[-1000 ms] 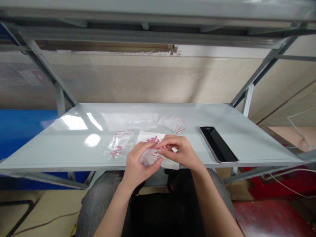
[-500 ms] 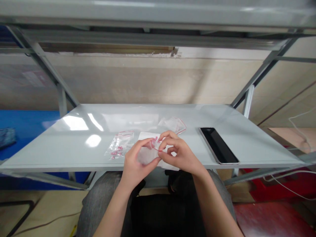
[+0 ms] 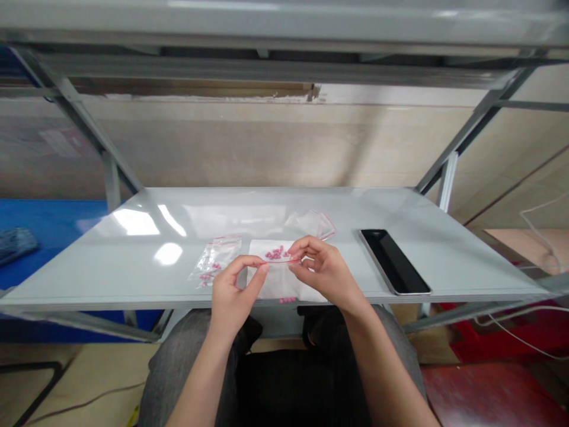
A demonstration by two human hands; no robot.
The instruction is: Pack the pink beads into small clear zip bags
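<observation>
A thin red string (image 3: 281, 261) is stretched nearly level between my two hands. My left hand (image 3: 235, 290) pinches its left end between thumb and index finger. At the other end, my right hand (image 3: 322, 267) grips the string with thumb and fingertips, the other fingers curled. Just behind the string, a cluster of pink beads (image 3: 275, 253) lies on a white sheet of paper (image 3: 271, 287). A short row of pink beads (image 3: 287, 300) shows at the table's front edge below the hands; whether they hang on the string I cannot tell.
Left of the paper lies a clear zip bag (image 3: 217, 255) with pink beads inside. Another clear zip bag (image 3: 313, 224) rests behind my right hand. A black tablet-like device (image 3: 395, 261) lies to the right on the grey table (image 3: 133, 267). Metal posts and a shelf frame the space.
My left hand has moved left and tilted down, pulling the string from a loose curve to a straight line. The beads on the paper and at the front edge now show more clearly.
</observation>
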